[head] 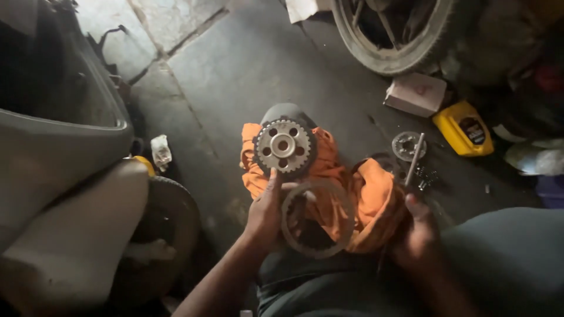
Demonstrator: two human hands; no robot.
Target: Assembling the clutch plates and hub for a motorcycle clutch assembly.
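My left hand (267,211) holds a thin toothed metal ring (318,218) at its left edge, just below a round clutch hub (284,145) with several holes. The hub rests on an orange cloth (370,199) spread on the concrete floor. My right hand (418,226) grips a slim metal rod-like tool (413,159) that points up and away, over the cloth's right side. My knee in grey trousers (505,258) fills the lower right.
A small round metal part (406,144) and loose springs (424,174) lie on the floor beyond the tool. A yellow oil bottle (464,128), a pale box (416,93) and a tyre (388,41) sit at the back right. A scooter body (59,135) and wheel (167,223) stand left.
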